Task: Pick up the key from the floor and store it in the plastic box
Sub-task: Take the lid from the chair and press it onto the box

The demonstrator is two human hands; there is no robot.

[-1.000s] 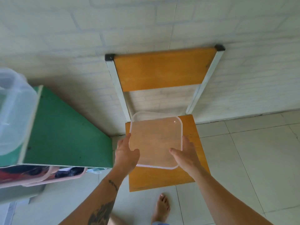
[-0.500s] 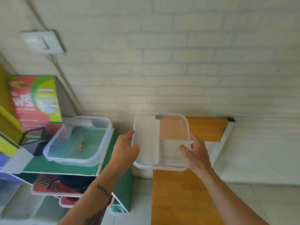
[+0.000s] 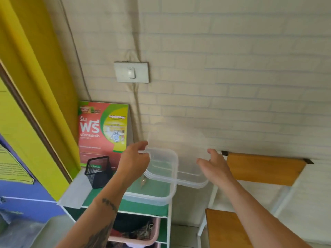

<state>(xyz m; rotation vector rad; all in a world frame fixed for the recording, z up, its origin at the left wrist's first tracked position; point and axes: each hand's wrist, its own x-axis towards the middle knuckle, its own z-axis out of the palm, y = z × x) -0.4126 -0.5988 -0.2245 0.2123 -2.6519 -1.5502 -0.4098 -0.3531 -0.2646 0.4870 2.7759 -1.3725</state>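
Although the key (image 3: 143,182) was only a small dull shape, it lay on the bottom of the plastic box (image 3: 152,196), just below and to the inner side of the left hand (image 3: 133,162), so the storing itself looked done. The box sat on the green top of a shelf unit (image 3: 141,207), under the left wrist, its near rim bare. The lid (image 3: 186,169) hung tilted between the two hands, its left part over the far half of the box and its right part jutting past the box's edge towards the right hand (image 3: 214,166); it seemed to be held that way so it could be lined up before being pressed down.

The left hand pinched the lid's left edge, thumb above and fingers curled beneath. The right hand was cupped at the lid's right corner with fingers half spread; whether it truly gripped the clear plastic I could not tell, because of blur.

Beyond the left hand stood a black mesh pen holder (image 3: 97,170) and a red and green printed card (image 3: 103,131), both clear of the box. Beyond the right hand was a wooden chair (image 3: 263,168) against the brick wall.
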